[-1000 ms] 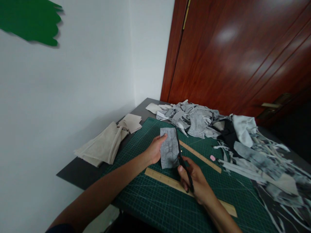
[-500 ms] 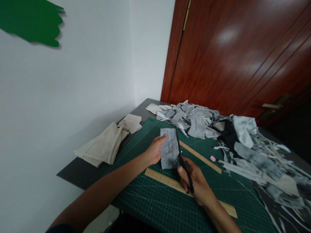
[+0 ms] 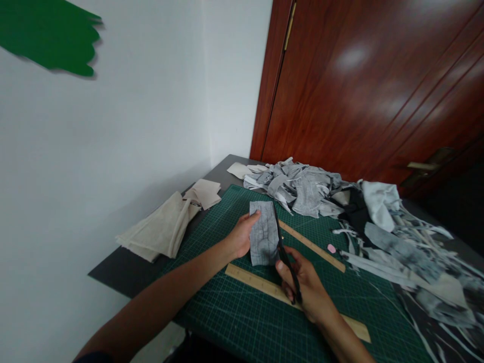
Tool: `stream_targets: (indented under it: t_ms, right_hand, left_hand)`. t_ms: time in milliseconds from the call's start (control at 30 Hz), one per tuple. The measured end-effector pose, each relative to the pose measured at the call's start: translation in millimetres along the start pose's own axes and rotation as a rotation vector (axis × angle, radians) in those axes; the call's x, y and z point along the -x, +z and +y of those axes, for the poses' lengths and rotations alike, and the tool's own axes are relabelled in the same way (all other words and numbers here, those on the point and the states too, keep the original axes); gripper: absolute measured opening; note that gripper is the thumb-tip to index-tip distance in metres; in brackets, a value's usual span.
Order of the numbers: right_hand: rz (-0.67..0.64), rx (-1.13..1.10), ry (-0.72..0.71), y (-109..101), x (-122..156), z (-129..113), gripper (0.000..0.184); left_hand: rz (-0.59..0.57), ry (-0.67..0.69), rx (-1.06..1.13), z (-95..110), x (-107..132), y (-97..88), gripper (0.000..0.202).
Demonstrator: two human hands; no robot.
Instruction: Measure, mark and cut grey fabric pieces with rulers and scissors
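My left hand (image 3: 244,234) pinches a grey rectangular piece of fabric (image 3: 263,237) by its left side, thumb on top. The fabric is held up above the green cutting mat (image 3: 230,317) and shows creases or lines across it. In my right hand (image 3: 300,282) is a pair of black scissors (image 3: 289,267), my fingers closed round the handles. The blades lie along the fabric's right edge and look nearly closed. Beneath my hands a wooden ruler (image 3: 257,282) lies on the mat, partly covered by my right hand.
A second wooden ruler (image 3: 313,247) and a pink piece (image 3: 331,248) lie on the mat. Grey fabric scraps (image 3: 306,189) are heaped at the back, with more strips (image 3: 401,252) on the right. Folded cream cloth (image 3: 162,227) lies left, beside a white wall (image 3: 132,126).
Almost nothing differs. The whole view has shifted a few pixels, and both hands, the fabric and the scissors keep the same positions relative to one another.
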State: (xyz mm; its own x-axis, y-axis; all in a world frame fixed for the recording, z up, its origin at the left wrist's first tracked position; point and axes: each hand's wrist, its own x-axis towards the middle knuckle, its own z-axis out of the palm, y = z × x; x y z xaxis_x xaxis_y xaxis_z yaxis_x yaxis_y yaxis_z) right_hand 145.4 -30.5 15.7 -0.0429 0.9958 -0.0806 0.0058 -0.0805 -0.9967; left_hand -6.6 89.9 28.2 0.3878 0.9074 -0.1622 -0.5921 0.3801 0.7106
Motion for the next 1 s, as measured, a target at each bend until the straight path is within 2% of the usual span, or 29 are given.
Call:
stream_targets:
  t_ms: [333,700,1000]
  right_hand:
    - [-0.002,0.022,-0.014,-1.9,0.4,0.7,0.081]
    - [0.015,0.006,-0.002,0.9,1.4,-1.6,0.086]
    - [0.027,0.018,0.002,1.6,1.6,-4.4,0.081]
  left_hand:
    - [0.013,0.006,0.005,-0.4,0.5,0.0,0.019]
    - [-0.007,0.003,0.002,0.5,1.8,1.3,0.023]
    - [-0.013,0.010,0.004,-0.8,0.7,-0.1,0.023]
